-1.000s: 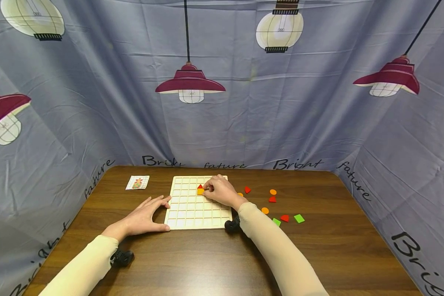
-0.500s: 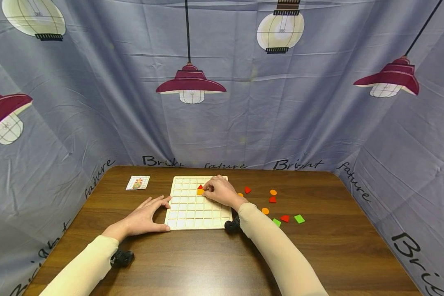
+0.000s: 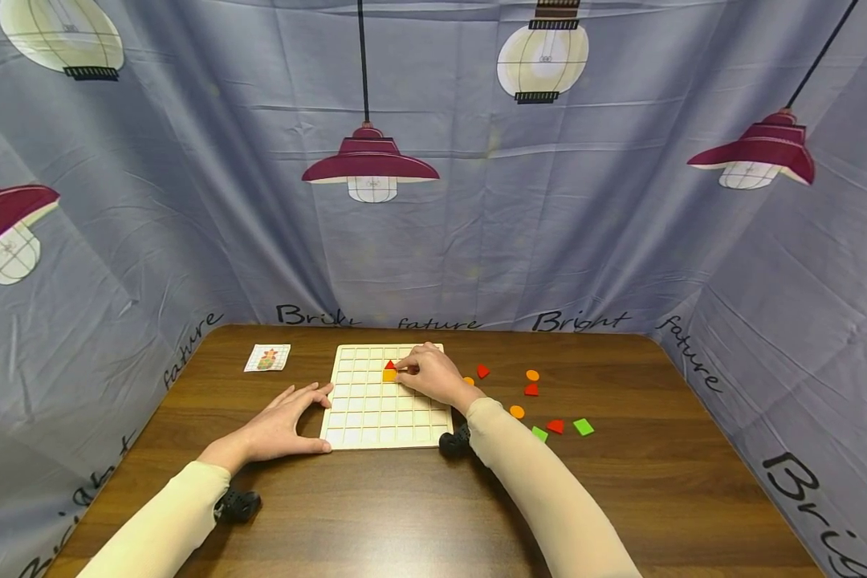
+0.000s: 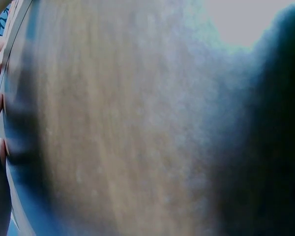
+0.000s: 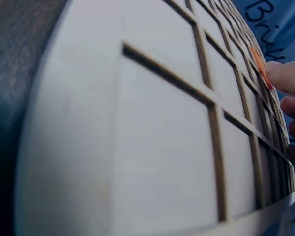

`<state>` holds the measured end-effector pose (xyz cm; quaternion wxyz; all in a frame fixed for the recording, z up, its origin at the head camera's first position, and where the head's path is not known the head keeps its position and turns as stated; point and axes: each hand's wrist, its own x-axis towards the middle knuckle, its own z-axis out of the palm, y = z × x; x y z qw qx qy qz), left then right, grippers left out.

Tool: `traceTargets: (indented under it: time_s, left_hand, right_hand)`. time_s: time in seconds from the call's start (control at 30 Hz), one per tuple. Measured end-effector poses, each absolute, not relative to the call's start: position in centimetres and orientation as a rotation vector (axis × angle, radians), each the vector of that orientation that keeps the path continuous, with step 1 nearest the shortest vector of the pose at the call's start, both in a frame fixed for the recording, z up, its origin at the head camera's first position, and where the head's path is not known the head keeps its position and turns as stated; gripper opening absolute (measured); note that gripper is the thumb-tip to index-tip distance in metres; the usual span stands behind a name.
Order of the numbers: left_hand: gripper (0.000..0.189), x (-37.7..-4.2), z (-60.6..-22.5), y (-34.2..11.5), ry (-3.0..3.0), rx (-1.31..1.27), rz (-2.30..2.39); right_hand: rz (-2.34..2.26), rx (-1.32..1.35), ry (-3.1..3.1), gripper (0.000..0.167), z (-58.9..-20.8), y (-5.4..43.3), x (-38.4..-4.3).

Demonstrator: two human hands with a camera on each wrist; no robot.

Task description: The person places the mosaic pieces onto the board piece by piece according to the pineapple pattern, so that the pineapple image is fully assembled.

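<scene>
A pale gridded board point(image 3: 376, 413) lies flat on the wooden table. My left hand point(image 3: 282, 423) rests at its left edge, thumb at the near corner and fingers spread along the side. My right hand point(image 3: 433, 377) reaches over the upper right of the board, fingers curled and fingertips down on it. Just left of those fingertips sit an orange square tile point(image 3: 389, 376) and, behind it, a red triangle tile point(image 3: 390, 365). In the right wrist view, a sliver of red tile point(image 5: 271, 86) shows under the thumb, beside orange; the rest is hidden by the hand.
Loose tiles lie right of the board: red tiles point(image 3: 555, 426), orange discs point(image 3: 516, 412) and green diamonds point(image 3: 584, 427). A small picture card point(image 3: 267, 357) lies at the back left. A printed curtain point(image 3: 433, 265) hangs behind the table.
Hardly anything differs. Both hands stay where they were at the board, and the tiles have not moved; the head view has shifted very slightly.
</scene>
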<state>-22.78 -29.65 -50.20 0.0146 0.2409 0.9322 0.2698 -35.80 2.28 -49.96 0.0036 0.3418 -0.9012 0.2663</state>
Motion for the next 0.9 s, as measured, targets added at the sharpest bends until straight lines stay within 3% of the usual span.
traceTargets:
  time_s: [0.37,0.9]
  left_hand:
    - [0.063,-22.8,-50.3,-29.6,2.898,0.733,0.835]
    - [0.064,-22.6,-50.0,-29.6,2.898,0.756,0.817]
  right_hand:
    - [0.91,1.031,-2.791,0.026,-47.1,6.0,-35.9]
    - [0.947,0.875,-2.729,0.022,-44.9,15.7,-35.6]
